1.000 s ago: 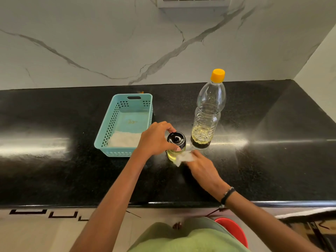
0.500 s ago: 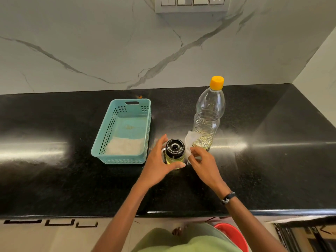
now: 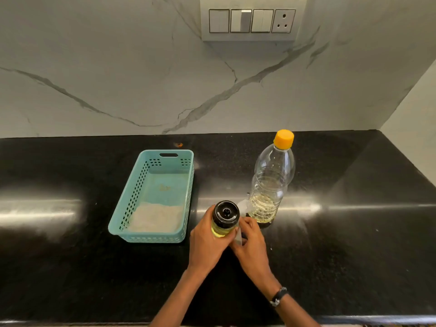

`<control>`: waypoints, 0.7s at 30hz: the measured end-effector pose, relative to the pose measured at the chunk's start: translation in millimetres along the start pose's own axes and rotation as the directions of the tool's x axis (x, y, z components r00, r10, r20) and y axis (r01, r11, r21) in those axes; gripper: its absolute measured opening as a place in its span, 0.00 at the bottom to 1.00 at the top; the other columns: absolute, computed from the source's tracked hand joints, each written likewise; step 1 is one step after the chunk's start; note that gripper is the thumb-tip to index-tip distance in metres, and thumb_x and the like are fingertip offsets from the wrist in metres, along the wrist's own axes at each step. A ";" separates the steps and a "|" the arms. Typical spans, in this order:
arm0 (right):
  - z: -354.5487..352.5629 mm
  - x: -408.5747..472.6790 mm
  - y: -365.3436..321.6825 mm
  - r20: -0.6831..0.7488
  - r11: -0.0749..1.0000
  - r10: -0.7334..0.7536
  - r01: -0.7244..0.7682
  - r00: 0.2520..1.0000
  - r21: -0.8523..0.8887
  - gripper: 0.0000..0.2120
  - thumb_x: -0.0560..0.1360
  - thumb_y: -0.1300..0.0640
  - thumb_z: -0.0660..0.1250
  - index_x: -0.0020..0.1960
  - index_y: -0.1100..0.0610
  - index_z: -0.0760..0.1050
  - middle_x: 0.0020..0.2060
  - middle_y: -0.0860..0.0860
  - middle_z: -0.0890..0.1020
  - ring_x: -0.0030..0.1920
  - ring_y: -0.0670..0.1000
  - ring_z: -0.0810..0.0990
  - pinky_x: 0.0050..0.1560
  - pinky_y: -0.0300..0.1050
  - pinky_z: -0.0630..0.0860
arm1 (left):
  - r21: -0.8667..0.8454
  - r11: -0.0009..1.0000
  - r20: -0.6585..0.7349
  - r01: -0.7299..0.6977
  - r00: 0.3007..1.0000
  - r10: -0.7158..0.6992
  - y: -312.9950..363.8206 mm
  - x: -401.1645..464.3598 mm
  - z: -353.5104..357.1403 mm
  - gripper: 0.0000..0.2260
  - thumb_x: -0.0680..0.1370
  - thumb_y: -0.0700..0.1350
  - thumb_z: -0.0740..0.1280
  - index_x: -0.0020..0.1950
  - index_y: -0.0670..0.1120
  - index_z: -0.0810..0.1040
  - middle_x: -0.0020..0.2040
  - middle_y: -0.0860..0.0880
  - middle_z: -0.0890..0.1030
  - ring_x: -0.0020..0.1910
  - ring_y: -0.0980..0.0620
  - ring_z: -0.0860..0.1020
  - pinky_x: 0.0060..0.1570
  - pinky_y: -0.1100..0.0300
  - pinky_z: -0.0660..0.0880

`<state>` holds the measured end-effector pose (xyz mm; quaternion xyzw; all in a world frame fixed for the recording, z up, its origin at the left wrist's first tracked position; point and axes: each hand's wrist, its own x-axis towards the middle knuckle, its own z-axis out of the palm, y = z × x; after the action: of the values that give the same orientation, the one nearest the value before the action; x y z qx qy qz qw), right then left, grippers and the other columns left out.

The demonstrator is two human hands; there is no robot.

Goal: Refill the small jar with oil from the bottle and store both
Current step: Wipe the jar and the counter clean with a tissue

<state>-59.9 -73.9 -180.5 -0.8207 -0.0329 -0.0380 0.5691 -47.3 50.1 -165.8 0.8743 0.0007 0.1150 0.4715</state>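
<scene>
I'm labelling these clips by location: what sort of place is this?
Most likely a home kitchen: a polished black countertop, a marble-look backsplash with a switch panel, and an oil bottle beside a small jar.

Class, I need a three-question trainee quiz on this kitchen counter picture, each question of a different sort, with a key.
1. True or false: the oil bottle stands upright with its orange cap on.
2. Multiple choice: the small jar is gripped by A) the left hand B) nobody C) a clamp.
3. Fill in: the right hand holds a white ____ against the jar's side.

Key: 1 true. 2 A. 3 tissue. The jar's black lid is on, and the teal basket sits left of the jar, with neither container in it.
</scene>
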 end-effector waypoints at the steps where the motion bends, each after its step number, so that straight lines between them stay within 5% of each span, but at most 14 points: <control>1: 4.4 9.4 -3.0 -0.044 1.000 -0.019 0.019 0.999 -0.010 0.23 0.70 0.66 0.71 0.59 0.46 0.73 0.53 0.41 0.73 0.55 0.38 0.73 0.54 0.31 0.72 | -0.004 1.000 -0.014 0.004 1.000 -0.004 0.3 9.8 -0.6 0.27 0.66 0.56 0.76 0.62 0.54 0.74 0.55 0.59 0.81 0.55 0.63 0.78 0.53 0.66 0.75; 9: 48.1 113.0 -15.2 -0.307 0.999 -0.010 0.023 0.952 0.038 0.23 0.71 0.71 0.63 0.65 0.60 0.72 0.55 0.51 0.74 0.58 0.50 0.74 0.60 0.47 0.73 | -0.059 0.996 -0.131 0.062 0.989 -0.069 9.4 114.3 8.1 0.25 0.65 0.52 0.78 0.60 0.48 0.77 0.52 0.54 0.82 0.50 0.58 0.79 0.49 0.64 0.74; 13: 62.3 155.6 -4.6 -0.384 0.994 0.075 -0.040 0.920 0.098 0.18 0.77 0.66 0.59 0.66 0.60 0.71 0.59 0.53 0.74 0.61 0.53 0.74 0.62 0.54 0.72 | -0.078 0.992 -0.108 0.097 0.989 -0.105 3.2 153.2 21.5 0.21 0.66 0.50 0.78 0.56 0.50 0.77 0.47 0.57 0.81 0.47 0.59 0.79 0.47 0.67 0.73; 17: 68.0 184.1 3.3 -0.406 0.991 0.120 -0.085 0.906 0.104 0.19 0.77 0.56 0.55 0.66 0.60 0.71 0.59 0.53 0.74 0.59 0.54 0.75 0.60 0.56 0.73 | -0.103 0.986 -0.060 0.130 0.989 -0.137 -13.3 184.2 33.8 0.21 0.65 0.51 0.78 0.55 0.52 0.77 0.49 0.53 0.84 0.48 0.58 0.81 0.50 0.60 0.78; 21: 68.2 202.0 9.9 -0.428 0.990 0.137 -0.108 0.893 0.091 0.16 0.81 0.60 0.57 0.66 0.60 0.71 0.59 0.53 0.74 0.60 0.53 0.74 0.61 0.54 0.73 | -0.114 0.981 -0.037 0.157 0.986 -0.162 -19.1 201.6 43.5 0.21 0.65 0.51 0.78 0.55 0.52 0.78 0.49 0.52 0.84 0.48 0.57 0.81 0.51 0.58 0.78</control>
<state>143.8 -11.4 -193.3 -0.7732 0.1448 -0.1827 0.5898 159.8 47.0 -164.1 0.8411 0.0750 0.0968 0.5268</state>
